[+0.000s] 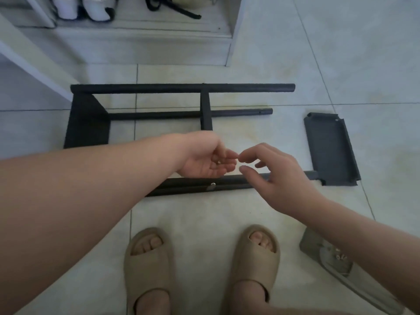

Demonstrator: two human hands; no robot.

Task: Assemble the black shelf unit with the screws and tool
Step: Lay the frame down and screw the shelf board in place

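Black frame [181, 88] lies on the floor [295, 53], partly built; one panel [330, 151] lies loose beside it. My left grip [204, 160] cups a screw [219, 162]; my right grip [275, 171] hovers alongside, contents unclear.

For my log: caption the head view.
Left hand cups a small screw, right hand poised beside it, above the black shelf frame.

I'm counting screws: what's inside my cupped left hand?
One small shiny piece, probably a screw, lies on the palm of the left hand. Its curled fingers cover whatever sits further in.
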